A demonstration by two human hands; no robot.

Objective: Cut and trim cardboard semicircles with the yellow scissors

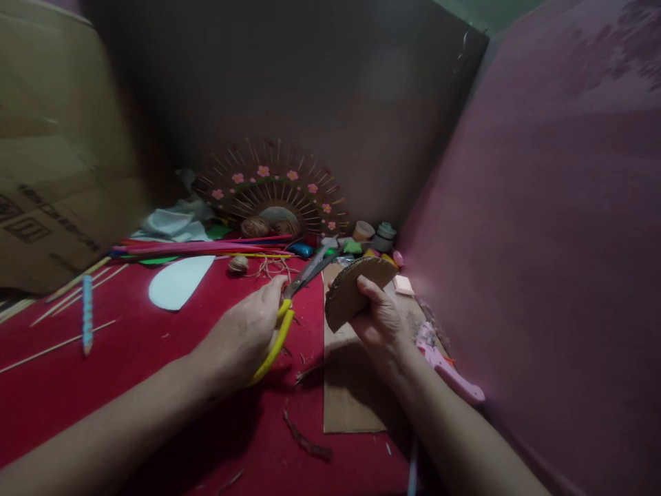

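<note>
My left hand (245, 331) is closed around the yellow handles of a pair of scissors (304, 275), whose blades point up and away and look slightly parted. In my right hand (381, 320) is a half-round piece of cardboard (345, 296), pinched with the thumb on its face and the fingers behind it. The scissor blades are just left of the cardboard, apart from it. Under my right hand lies a flat cardboard sheet (351, 406) on the red cloth (206, 420).
A stick fan with pink flowers (263, 172) leans at the back. Left are a white paper shape (178, 282), a twine ball (238, 264), pipe cleaners (206, 246), a pencil (87, 317) and a large carton (56, 172). A pink glue gun (454, 379) lies by the right wall.
</note>
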